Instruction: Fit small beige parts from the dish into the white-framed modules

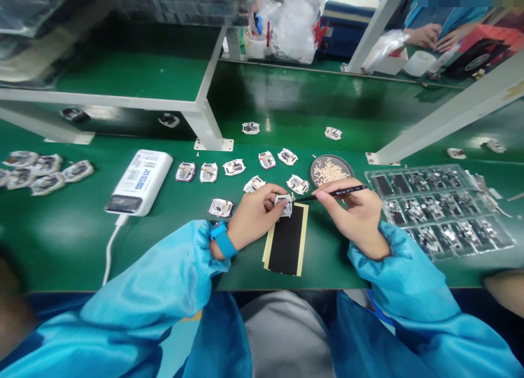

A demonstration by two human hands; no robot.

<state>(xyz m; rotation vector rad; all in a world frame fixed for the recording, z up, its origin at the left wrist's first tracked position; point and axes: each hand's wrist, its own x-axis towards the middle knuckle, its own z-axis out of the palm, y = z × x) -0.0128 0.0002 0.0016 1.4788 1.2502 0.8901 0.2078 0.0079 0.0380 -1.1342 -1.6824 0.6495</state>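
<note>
My left hand [258, 214], a blue band round its wrist, pinches a small white watch-like case [284, 205] above a black pad [285, 244] with yellow edges. Black tweezers [346, 192] are gripped in my right hand [356, 217], their tips touching or very close to the right side of the case. Just beyond my hands sits a round dark dish [331, 169] of small beige pieces. Similar open cases lie around, among them one case [298, 184] near the dish and another case [221, 207] left of my wrist.
A white power bank [140, 182] with a cable stands at left, near a cluster of cases [46, 172]. A clear compartment tray [438, 211] of small parts lies at right. White shelf posts [204, 121] rise behind. Across the bench show another person's hands [434, 37].
</note>
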